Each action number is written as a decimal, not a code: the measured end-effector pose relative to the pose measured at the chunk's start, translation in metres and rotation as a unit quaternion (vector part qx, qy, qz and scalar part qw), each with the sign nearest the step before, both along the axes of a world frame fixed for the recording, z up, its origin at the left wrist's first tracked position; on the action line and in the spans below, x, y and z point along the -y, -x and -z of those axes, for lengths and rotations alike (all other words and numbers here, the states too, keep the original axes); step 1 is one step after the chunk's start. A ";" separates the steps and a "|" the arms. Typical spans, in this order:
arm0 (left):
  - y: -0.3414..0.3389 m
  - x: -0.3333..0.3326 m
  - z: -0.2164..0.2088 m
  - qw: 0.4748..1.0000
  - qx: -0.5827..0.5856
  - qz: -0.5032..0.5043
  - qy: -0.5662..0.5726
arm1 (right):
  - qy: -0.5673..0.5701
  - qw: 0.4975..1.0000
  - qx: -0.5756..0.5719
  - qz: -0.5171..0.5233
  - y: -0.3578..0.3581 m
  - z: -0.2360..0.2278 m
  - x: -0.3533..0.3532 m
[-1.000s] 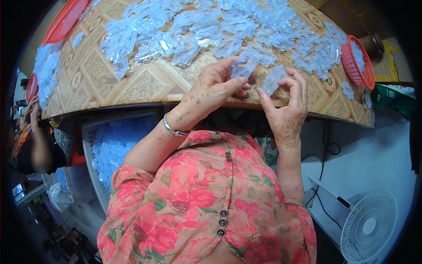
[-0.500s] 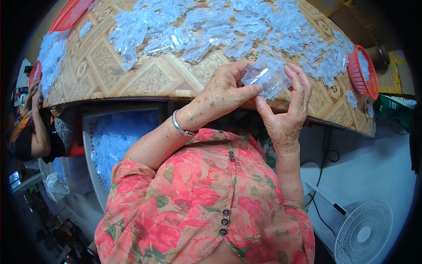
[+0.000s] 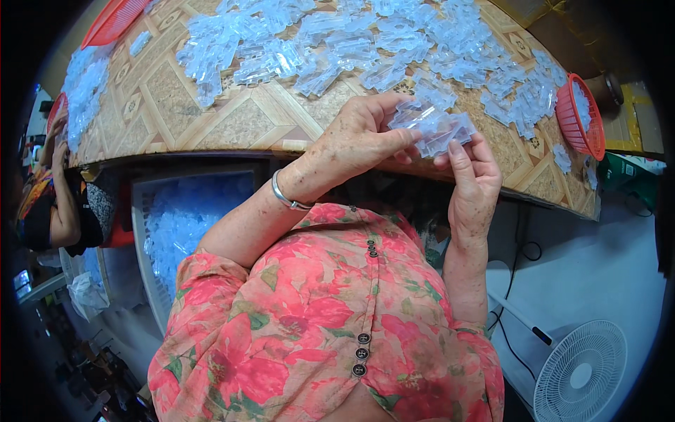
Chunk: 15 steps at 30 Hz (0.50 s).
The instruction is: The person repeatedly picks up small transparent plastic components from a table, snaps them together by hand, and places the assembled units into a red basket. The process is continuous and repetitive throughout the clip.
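Observation:
Both my hands hold clear bluish plastic pieces (image 3: pixel 430 126) just above the table's near edge. My left hand (image 3: pixel 365 133), with a metal bangle at its wrist, is closed on the left side of the bunch, thumb on top. At the lower right of the bunch, my right hand (image 3: pixel 472 169) pinches one piece between thumb and fingers. The pieces overlap, so their exact shape is hard to make out. Beyond my hands a wide spread of the same plastic pieces (image 3: pixel 337 46) covers the patterned table (image 3: pixel 267 116).
A red basket (image 3: pixel 582 119) stands at the table's right edge, another red basket (image 3: pixel 116 21) at far left. Below the table sits a white crate (image 3: pixel 144 246) of plastic pieces. A fan (image 3: pixel 580 373) stands lower right. At left, a co-worker's arm (image 3: pixel 62 197) reaches to the table.
My right hand's fingers, spread apart before, have closed on the right side of the plastic pieces. The bunch has turned a little in my left hand.

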State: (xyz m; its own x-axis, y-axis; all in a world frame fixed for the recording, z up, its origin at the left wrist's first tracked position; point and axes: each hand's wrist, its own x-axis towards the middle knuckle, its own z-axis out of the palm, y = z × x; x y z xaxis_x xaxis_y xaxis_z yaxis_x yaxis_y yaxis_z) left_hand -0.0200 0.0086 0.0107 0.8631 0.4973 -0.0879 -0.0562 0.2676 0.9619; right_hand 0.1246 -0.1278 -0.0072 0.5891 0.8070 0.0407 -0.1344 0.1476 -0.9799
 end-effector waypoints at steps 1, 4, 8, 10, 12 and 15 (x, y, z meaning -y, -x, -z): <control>0.001 0.000 0.000 1.000 0.001 0.002 0.017 | -0.006 1.000 -0.016 0.004 -0.001 -0.001 0.000; 0.003 -0.001 0.001 0.999 0.002 0.010 0.051 | -0.043 0.995 -0.084 -0.015 -0.011 0.002 0.002; 0.003 -0.001 0.005 0.998 -0.001 0.013 0.059 | -0.052 0.994 -0.091 0.004 -0.011 0.000 0.001; 0.004 0.000 0.004 0.998 -0.003 0.014 0.069 | -0.052 0.995 -0.088 0.015 -0.009 0.000 0.001; 0.005 0.001 -0.001 0.996 -0.005 0.019 0.081 | -0.064 0.995 -0.079 0.018 -0.009 0.004 0.001; 0.004 0.001 0.002 0.997 0.015 0.016 0.072 | -0.086 0.993 -0.057 0.056 -0.004 0.002 -0.001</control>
State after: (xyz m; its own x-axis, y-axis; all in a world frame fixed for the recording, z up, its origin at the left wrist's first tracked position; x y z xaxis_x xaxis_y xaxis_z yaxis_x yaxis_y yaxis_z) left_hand -0.0238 0.0074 0.0087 0.8817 0.4535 -0.1302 -0.0740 0.4054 0.9111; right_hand 0.1290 -0.1271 -0.0093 0.6838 0.7228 0.1000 -0.2161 0.3315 -0.9184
